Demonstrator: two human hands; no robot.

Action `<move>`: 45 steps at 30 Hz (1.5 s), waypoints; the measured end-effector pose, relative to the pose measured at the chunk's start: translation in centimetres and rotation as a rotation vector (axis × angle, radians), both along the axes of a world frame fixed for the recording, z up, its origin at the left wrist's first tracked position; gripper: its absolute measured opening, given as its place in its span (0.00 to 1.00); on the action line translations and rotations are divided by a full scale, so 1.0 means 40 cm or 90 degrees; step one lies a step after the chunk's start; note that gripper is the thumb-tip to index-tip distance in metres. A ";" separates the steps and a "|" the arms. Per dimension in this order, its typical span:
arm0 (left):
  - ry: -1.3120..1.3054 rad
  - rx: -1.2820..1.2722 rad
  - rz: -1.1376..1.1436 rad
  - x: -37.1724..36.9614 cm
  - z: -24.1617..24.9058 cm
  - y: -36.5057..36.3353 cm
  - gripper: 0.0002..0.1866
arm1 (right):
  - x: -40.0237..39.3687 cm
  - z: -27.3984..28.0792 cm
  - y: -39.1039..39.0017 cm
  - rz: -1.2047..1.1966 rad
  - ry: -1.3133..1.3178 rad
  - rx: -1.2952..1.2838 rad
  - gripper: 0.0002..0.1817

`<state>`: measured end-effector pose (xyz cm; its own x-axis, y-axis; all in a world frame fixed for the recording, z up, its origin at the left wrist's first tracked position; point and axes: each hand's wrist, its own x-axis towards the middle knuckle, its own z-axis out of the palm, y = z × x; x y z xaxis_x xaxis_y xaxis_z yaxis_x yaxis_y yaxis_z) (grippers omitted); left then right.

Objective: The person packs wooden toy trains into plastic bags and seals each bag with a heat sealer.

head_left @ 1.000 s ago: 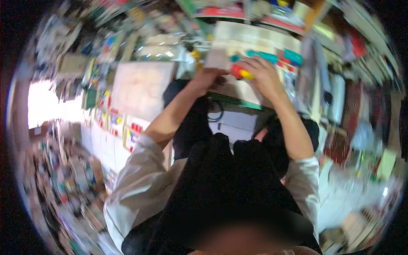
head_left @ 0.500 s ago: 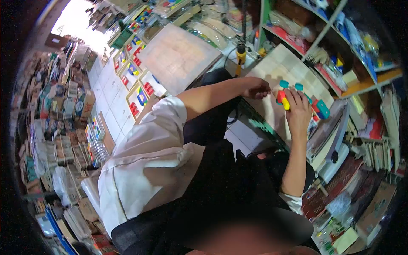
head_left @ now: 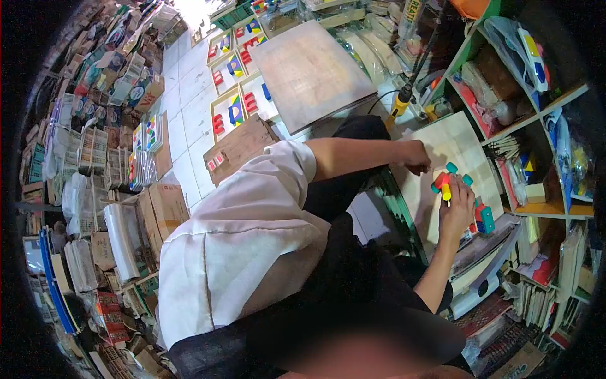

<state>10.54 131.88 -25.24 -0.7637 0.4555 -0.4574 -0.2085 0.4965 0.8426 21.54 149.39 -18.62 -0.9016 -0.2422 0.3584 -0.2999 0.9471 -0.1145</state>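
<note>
My right hand (head_left: 458, 213) is wrapped round a small group of painted wooden toy blocks on a pale wooden board (head_left: 421, 218). A yellow cylinder (head_left: 446, 191) sticks out by its thumb side, against a red block (head_left: 444, 179). Green pieces (head_left: 451, 168) lie just beyond the fingers. Beside that hand, nearer the board's right edge, is a green block (head_left: 487, 220) with red and blue parts next to it. My left hand (head_left: 415, 156) hovers over the board to the left of the blocks, fingers curled in; whether anything is in them is hidden.
A yellow-handled tool (head_left: 401, 103) with a cord stands behind the board. Shelves (head_left: 536, 120) of bagged parts rise at the right. A large flat board (head_left: 312, 72) lies ahead, near trays (head_left: 228, 114) of coloured blocks on the tiled floor. Stacked goods (head_left: 113, 151) line the left.
The whole view has turned, so the board and blocks appear farther right and lower. The yellow cylinder points more straight toward me. My right hand stays on the blocks; my left stays beside them.
</note>
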 end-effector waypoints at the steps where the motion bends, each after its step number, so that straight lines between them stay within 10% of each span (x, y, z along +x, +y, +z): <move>1: -0.198 0.113 0.015 -0.024 -0.047 -0.014 0.09 | -0.003 -0.001 -0.002 -0.002 -0.001 0.001 0.27; 3: -0.400 0.223 0.019 -0.017 -0.040 -0.017 0.08 | -0.006 -0.014 -0.001 0.020 -0.030 -0.027 0.27; 8: 0.543 0.036 -0.232 0.020 0.072 -0.052 0.09 | -0.020 -0.041 0.042 -0.008 -0.106 -0.284 0.28; 12: 0.646 0.049 -0.205 -0.001 0.046 -0.046 0.09 | -0.027 -0.046 0.033 -0.002 -0.069 -0.242 0.29; 13: 0.644 0.052 -0.211 0.001 0.038 -0.035 0.09 | -0.030 -0.041 0.030 -0.009 -0.070 -0.243 0.29; 16: -0.319 0.222 0.086 -0.047 -0.084 -0.012 0.12 | -0.034 -0.026 0.021 0.011 -0.007 -0.020 0.32; 20: -0.272 0.089 0.105 -0.003 0.053 -0.015 0.12 | -0.029 -0.025 0.019 0.015 0.013 -0.041 0.26; 22: 0.189 0.095 -0.042 0.014 0.083 -0.027 0.11 | -0.026 -0.047 0.040 -0.022 -0.045 -0.243 0.26; 25: 0.430 0.115 -0.172 -0.002 0.065 -0.033 0.11 | -0.024 -0.052 0.066 -0.002 -0.040 -0.247 0.26; 29: 0.358 -0.020 -0.174 0.002 0.047 -0.005 0.10 | -0.014 -0.023 0.045 -0.009 -0.035 -0.222 0.27; 31: -0.388 0.219 0.159 -0.012 -0.032 0.018 0.10 | -0.017 -0.018 0.040 -0.002 0.041 -0.059 0.27; 32: -0.503 0.293 0.174 -0.017 -0.060 0.013 0.10 | -0.016 -0.013 0.036 -0.008 0.042 -0.020 0.28; 41: 0.322 0.090 -0.129 0.029 0.112 -0.018 0.13 | -0.009 -0.030 0.065 -0.035 -0.016 -0.220 0.28; 45: 0.058 0.053 -0.019 0.007 0.030 0.010 0.13 | -0.007 -0.012 0.054 -0.018 0.042 -0.075 0.29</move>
